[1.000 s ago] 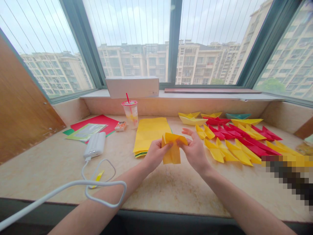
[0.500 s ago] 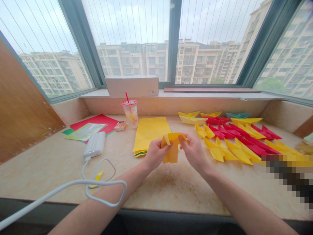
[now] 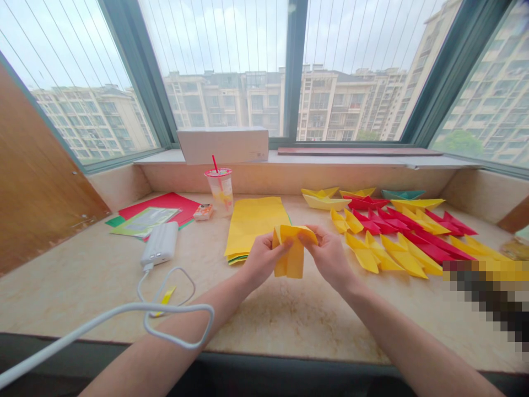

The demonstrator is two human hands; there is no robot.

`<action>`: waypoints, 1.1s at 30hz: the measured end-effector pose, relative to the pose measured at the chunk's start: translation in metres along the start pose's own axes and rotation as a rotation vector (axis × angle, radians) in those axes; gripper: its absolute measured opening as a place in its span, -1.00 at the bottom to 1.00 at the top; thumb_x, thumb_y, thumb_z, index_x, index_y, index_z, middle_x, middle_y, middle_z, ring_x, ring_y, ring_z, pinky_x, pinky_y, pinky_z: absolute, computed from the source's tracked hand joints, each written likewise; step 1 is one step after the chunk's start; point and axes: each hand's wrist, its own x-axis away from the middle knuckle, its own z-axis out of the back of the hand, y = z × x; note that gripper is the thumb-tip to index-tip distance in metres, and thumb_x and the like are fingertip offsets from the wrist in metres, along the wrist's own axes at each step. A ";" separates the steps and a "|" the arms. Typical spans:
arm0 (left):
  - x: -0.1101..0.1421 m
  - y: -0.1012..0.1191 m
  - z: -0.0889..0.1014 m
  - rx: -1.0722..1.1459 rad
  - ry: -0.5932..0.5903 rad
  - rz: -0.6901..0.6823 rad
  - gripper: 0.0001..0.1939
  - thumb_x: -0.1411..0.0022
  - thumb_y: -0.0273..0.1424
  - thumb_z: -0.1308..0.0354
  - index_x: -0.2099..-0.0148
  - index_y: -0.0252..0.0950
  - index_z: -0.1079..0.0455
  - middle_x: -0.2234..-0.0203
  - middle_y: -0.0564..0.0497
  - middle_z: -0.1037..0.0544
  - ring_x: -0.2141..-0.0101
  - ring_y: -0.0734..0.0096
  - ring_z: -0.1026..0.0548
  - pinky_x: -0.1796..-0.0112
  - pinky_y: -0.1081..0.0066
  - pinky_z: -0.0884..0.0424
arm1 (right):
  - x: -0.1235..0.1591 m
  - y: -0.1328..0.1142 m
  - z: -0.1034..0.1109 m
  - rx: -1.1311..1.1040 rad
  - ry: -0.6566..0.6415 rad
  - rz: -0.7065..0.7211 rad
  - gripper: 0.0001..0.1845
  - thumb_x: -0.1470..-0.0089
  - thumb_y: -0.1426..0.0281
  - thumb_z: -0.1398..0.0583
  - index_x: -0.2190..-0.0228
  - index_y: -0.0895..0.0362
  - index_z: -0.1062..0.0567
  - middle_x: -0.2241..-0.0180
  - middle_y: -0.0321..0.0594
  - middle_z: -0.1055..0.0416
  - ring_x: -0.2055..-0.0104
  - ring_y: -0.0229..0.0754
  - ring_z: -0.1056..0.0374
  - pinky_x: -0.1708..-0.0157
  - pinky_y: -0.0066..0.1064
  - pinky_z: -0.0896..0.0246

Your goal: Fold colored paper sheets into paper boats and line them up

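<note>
Head view: a folded yellow paper piece (image 3: pixel 293 256) is gripped in mid-air, its long axis held upright with the lower end hanging toward the body. Its top fold is pinched from either side, about equally, by the closed left hand (image 3: pixel 264 262) and right hand (image 3: pixel 328 259). Beyond, a flat stack of yellow paper sheets (image 3: pixel 256 229) lies on a mottled beige stone ledge (image 3: pixel 289 314), and creased red and yellow paper shapes (image 3: pixel 397 248) are laid out to the right.

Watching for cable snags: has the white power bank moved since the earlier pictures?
No, the white power bank has not shifted; it sits as before, left of the plastic cup.
</note>
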 end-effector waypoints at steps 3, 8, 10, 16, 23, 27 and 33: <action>0.002 0.003 -0.002 0.068 -0.032 0.019 -0.60 -0.06 -0.13 -0.36 0.22 -0.38 -0.51 0.45 -0.01 -0.54 0.44 0.40 -0.47 0.33 0.42 -0.38 | 0.001 -0.001 -0.001 -0.093 -0.045 -0.003 -0.47 0.04 -0.02 -0.31 0.21 0.15 -0.56 0.30 -0.10 -0.59 0.28 -0.05 -0.50 0.30 -0.29 -0.41; 0.003 0.008 -0.003 0.045 -0.011 -0.050 -0.58 -0.05 -0.14 -0.38 0.16 -0.36 -0.50 0.39 -0.02 -0.57 0.39 0.36 -0.50 0.29 0.42 -0.40 | 0.000 0.001 -0.001 -0.123 -0.017 0.014 -0.51 0.08 0.01 -0.36 0.25 0.13 -0.55 0.27 -0.09 -0.59 0.23 -0.02 -0.51 0.22 -0.24 -0.43; 0.002 0.008 -0.002 0.035 0.006 -0.082 -0.58 -0.07 -0.13 -0.35 0.15 -0.35 -0.50 0.36 -0.03 -0.58 0.36 0.36 -0.51 0.27 0.44 -0.40 | -0.001 0.003 0.001 -0.097 -0.008 0.020 -0.52 0.07 0.01 -0.35 0.25 0.13 -0.55 0.25 -0.08 -0.59 0.22 0.00 -0.51 0.22 -0.22 -0.43; 0.002 0.008 0.002 0.038 0.014 -0.043 -0.57 -0.19 -0.08 -0.24 0.11 -0.36 -0.48 0.35 -0.05 -0.58 0.35 0.33 -0.53 0.27 0.41 -0.43 | -0.003 0.010 0.005 -0.105 -0.012 0.041 -0.56 -0.01 0.12 -0.33 0.13 0.09 -0.46 0.25 -0.15 -0.57 0.28 -0.12 -0.49 0.26 -0.30 -0.42; 0.003 0.015 -0.001 0.141 0.042 -0.043 -0.41 -0.13 -0.16 -0.31 -0.13 -0.28 -0.31 0.35 -0.02 -0.59 0.40 0.37 -0.56 0.35 0.45 -0.45 | -0.002 0.004 0.007 -0.073 -0.056 0.099 -0.80 -0.09 0.30 -0.21 0.21 0.07 -0.51 0.31 -0.24 -0.56 0.38 -0.20 -0.45 0.41 -0.40 -0.34; 0.003 0.015 -0.001 0.216 0.050 -0.068 -0.36 -0.15 -0.29 -0.27 -0.25 -0.13 -0.19 0.46 0.12 -0.54 0.52 0.50 -0.49 0.39 0.50 -0.42 | -0.003 0.000 0.010 -0.055 -0.019 0.037 -0.82 0.01 0.39 -0.18 0.38 0.10 -0.60 0.30 -0.20 -0.58 0.26 -0.14 -0.47 0.29 -0.35 -0.37; 0.003 0.014 -0.001 0.272 0.043 -0.092 -0.80 -0.16 -0.33 -0.19 0.15 -0.26 -0.44 0.35 0.03 -0.57 0.36 0.41 -0.56 0.27 0.43 -0.45 | -0.004 0.004 0.016 -0.182 -0.059 -0.032 -0.77 0.01 0.39 -0.19 0.30 0.12 -0.62 0.20 -0.15 -0.59 0.14 -0.07 -0.48 0.11 -0.24 -0.38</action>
